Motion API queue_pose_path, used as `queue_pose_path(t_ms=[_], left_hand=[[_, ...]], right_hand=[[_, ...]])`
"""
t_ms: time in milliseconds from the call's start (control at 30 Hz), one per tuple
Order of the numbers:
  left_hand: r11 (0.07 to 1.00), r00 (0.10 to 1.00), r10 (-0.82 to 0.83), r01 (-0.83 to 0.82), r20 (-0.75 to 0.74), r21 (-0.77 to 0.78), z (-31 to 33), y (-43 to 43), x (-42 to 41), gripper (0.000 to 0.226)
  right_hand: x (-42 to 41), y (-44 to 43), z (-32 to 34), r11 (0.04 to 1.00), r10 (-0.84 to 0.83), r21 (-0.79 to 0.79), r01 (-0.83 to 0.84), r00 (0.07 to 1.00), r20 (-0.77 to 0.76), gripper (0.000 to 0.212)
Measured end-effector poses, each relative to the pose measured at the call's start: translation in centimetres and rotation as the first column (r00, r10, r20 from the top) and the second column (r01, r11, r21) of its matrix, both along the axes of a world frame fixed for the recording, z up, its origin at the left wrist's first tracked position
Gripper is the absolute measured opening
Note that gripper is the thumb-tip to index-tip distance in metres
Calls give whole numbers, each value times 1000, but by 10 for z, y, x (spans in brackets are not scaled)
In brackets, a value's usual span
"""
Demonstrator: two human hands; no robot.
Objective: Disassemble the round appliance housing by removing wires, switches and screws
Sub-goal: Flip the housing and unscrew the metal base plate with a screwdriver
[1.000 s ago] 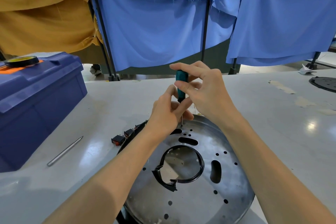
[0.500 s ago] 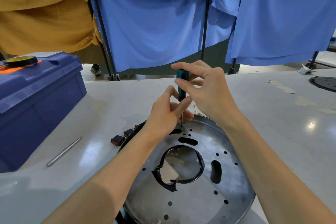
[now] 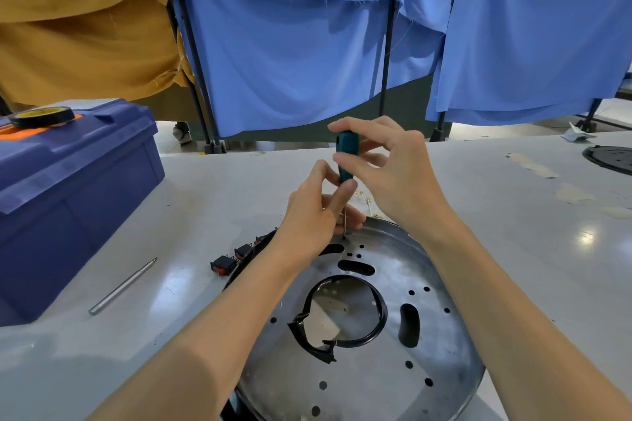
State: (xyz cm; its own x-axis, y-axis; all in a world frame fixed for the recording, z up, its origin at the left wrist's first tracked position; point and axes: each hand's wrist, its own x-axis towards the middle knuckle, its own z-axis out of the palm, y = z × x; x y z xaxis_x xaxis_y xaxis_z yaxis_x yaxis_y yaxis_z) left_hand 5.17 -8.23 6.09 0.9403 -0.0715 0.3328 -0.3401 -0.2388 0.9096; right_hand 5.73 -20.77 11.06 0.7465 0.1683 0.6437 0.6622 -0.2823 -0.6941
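Round housing (image 3: 441,284) lies flat on the tabletop (image 3: 205,208), lower centre to lower right of the frame; a black ring (image 3: 380,325) sits in its central opening. The screwdriver (image 3: 346,155) stands upright at centre frame, its tip in a small hole by the far rim. The right grip (image 3: 393,178) pinches the teal handle at the top with fingertips and thumb; the left grip (image 3: 307,215) pinches the handle's lower end and steadies it. Three switches (image 3: 232,260) lie just beside the housing's left rim; whether wires join them cannot be told.

Judgement: the housing appears to be thin pressed metal, stiff, light for its span and slick; the rim or the slotted cut-outs offer the safest hold; edges may be sharp. The shaft is slender; the tip may slip from the screw.

A loose steel bit (image 3: 123,285) and a blue toolbox (image 3: 68,198) lie at left.
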Motion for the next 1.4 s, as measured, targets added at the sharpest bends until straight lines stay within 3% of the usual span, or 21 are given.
queue_pose_path(t_ms=[133, 367, 567, 800, 933, 1067, 1133, 1400], left_hand=[[1000, 999, -30, 30, -21, 4, 0, 0, -2, 20], [1000, 1000, 12, -12, 2, 18, 2, 0, -2, 21], [999, 1000, -16, 15, 21, 34, 0, -1, -2, 16], [995, 993, 79, -84, 89, 45, 3, -2, -2, 17], [999, 996, 30, -32, 79, 22, 4, -3, -5, 13], [997, 997, 1, -6, 73, 71, 4, -4, -6, 32], [998, 998, 23, -26, 65, 58, 5, -3, -5, 30], [999, 999, 38, -38, 0, -9, 4, -2, -6, 19]], right_hand=[[2, -2, 0, 999, -17, -43, 17, 1000, 3, 46], [0, 1, 0, 999, 21, 42, -21, 1000, -11, 29], [4, -3, 0, 998, -58, -14, 58, 998, 13, 41], [3, -2, 0, 998, -8, 57, 9, 1000, -18, 26], [3, -1, 1, 999, -26, -26, 27, 1000, 3, 38], [2, 2, 1, 999, 50, -2, -50, 998, -28, 32], [2, 2, -1, 999, 32, -12, -32, 999, -20, 25], [3, 1, 0, 997, -24, -68, 25, 1000, 11, 42]])
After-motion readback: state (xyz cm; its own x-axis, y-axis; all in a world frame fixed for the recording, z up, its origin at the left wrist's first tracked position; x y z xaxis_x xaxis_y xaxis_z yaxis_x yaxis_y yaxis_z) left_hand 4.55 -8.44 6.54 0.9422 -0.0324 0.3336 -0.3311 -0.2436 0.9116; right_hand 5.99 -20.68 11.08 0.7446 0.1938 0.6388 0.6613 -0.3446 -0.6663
